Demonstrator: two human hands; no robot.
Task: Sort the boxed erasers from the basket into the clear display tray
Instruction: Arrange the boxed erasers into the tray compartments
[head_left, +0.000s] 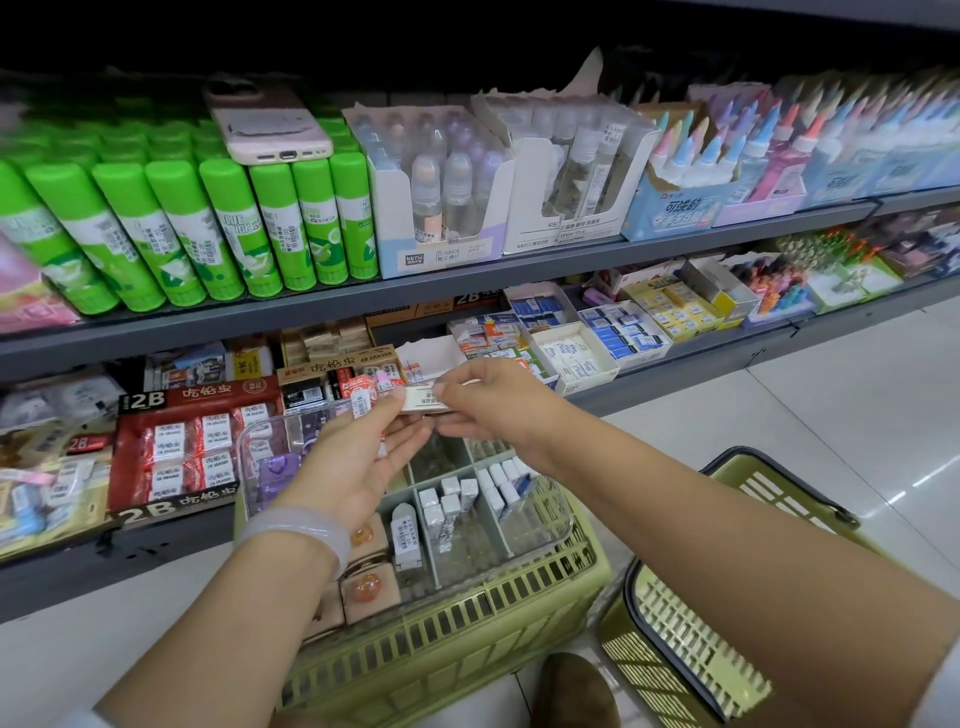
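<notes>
Both hands, left hand (363, 447) and right hand (483, 400), pinching one small eraser box (423, 401) by its ends above the clear tray (563, 525); probably light, stiff, easily crushed.

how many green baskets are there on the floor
2. One green basket sits in front of the shelves with the clear display tray resting on top of it; the other green basket stands to its right, partly hidden under the right forearm.
</notes>
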